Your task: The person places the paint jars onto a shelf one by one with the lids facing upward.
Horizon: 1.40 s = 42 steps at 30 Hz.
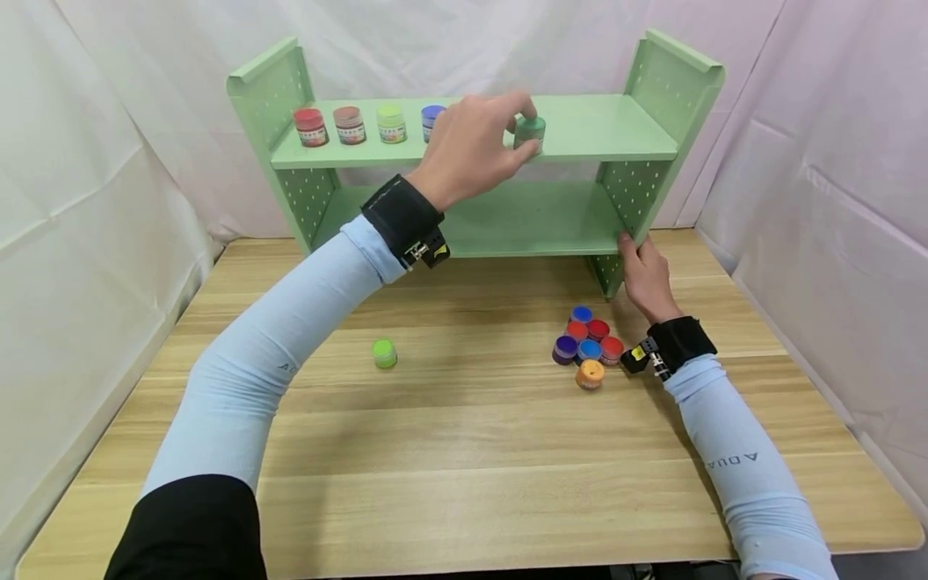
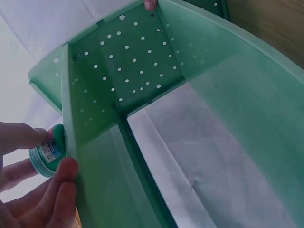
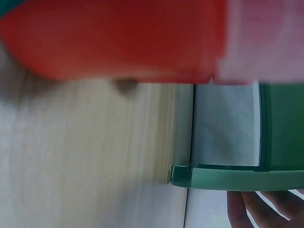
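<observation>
My left hand [image 1: 474, 145] pinches a dark green paint jar [image 1: 531, 130] between thumb and fingers at the front of the upper board of a light green shelf unit [image 1: 507, 221]. In the left wrist view the jar [image 2: 47, 151] is tipped in the picture, right at the board's edge. My right hand [image 1: 648, 278] grips the shelf's right side panel low down, thumb at its front edge. The right wrist view shows its fingers [image 3: 266, 209] along the panel's outer face. Left of my left hand stand red [image 1: 311, 129], brownish-red [image 1: 350, 126], lime [image 1: 391, 125] and partly hidden blue [image 1: 431, 121] jars.
On the wooden table [image 1: 464, 467] a lime jar [image 1: 384, 353] stands alone at the left. Several jars in blue, red and purple cluster beside my right wrist, with an orange jar [image 1: 590, 374] in front. White cloth [image 1: 87, 161] hangs around the table.
</observation>
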Available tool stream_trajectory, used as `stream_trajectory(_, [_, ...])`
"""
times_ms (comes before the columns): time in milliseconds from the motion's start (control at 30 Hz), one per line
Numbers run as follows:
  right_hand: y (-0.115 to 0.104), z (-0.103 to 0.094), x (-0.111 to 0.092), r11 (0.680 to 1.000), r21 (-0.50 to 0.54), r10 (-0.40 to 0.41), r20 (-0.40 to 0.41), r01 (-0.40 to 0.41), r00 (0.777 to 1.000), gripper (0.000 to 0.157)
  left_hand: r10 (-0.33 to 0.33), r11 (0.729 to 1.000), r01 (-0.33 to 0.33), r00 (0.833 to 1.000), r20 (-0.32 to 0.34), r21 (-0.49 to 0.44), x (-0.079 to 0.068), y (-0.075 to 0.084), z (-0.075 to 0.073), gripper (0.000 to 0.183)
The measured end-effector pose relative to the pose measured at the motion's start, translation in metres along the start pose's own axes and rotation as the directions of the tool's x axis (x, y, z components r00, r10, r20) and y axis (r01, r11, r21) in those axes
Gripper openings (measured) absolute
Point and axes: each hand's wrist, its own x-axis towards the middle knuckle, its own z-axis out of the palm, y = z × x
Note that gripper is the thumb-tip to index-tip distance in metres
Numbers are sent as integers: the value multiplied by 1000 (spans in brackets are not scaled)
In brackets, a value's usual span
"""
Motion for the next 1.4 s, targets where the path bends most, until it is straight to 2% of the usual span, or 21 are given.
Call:
stream_trajectory(300, [1, 0, 0, 1000, 7, 7, 12, -7, 1000, 63, -16, 988, 7, 998, 58, 151, 12, 8, 1, 26])
stream_trajectory(533, [1, 0, 1, 1000, -4, -5, 1, 5, 1000, 64, -1, 975, 1, 1000, -1, 224, 18, 7, 10, 17])
stream_trajectory(700, [0, 0, 1, 1000, -4, -6, 4, 6, 1000, 65, 14, 970, -13, 1000, 1, 244, 21, 7, 14, 16])
stream_trajectory(1000, [0, 0, 0, 1000, -11, -8, 4, 8, 1000, 64, 45, 946, -51, 999, 27, 321, 18, 8, 16, 21])
stream_trajectory(1200, [2, 0, 1, 1000, -18, -23, -4, 23, 1000, 62, 81, 944, -76, 997, -1, 321, 12, 8, 16, 26])
stream_trajectory(1400, [2, 2, 1, 1000, -13, -10, -4, 9, 1000, 64, 117, 950, -100, 992, -38, 296, 0, 10, 14, 25])
